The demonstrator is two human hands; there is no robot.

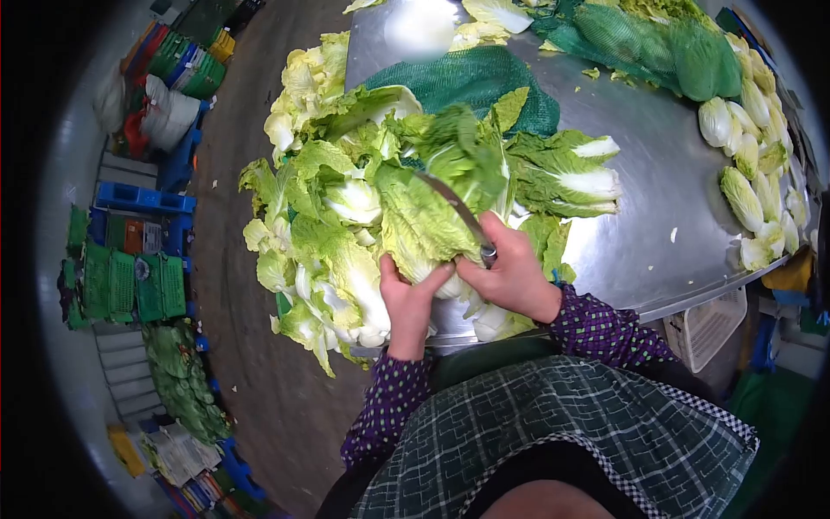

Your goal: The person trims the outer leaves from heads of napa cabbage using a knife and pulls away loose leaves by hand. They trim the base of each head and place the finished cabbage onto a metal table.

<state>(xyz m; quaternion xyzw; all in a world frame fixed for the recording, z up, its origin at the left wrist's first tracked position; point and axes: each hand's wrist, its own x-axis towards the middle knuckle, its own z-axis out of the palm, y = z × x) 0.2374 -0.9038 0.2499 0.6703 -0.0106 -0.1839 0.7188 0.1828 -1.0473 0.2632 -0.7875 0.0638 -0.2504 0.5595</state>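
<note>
A napa cabbage [419,221] with pale yellow-green leaves is between my hands, over the near edge of the metal table. My left hand [408,298] is closed on its base from the left, thumb toward the middle. In my right hand [512,272] is a knife [456,206], its curved blade pointing up and left across the leaves. That hand's fingers also touch the cabbage's right side. Green leaves above the blade are blurred. Loose cabbage leaves [333,251] pile up to the left, and another napa cabbage [575,177] lies to the right.
The steel table [631,233] curves away to the right, with trimmed cabbages [743,199] along its far right edge. Green mesh sacks [475,78] lie at the back. Beneath the table's right side stands a white basket [713,329]. Green crates [108,281] and blue pallets [143,197] line the left.
</note>
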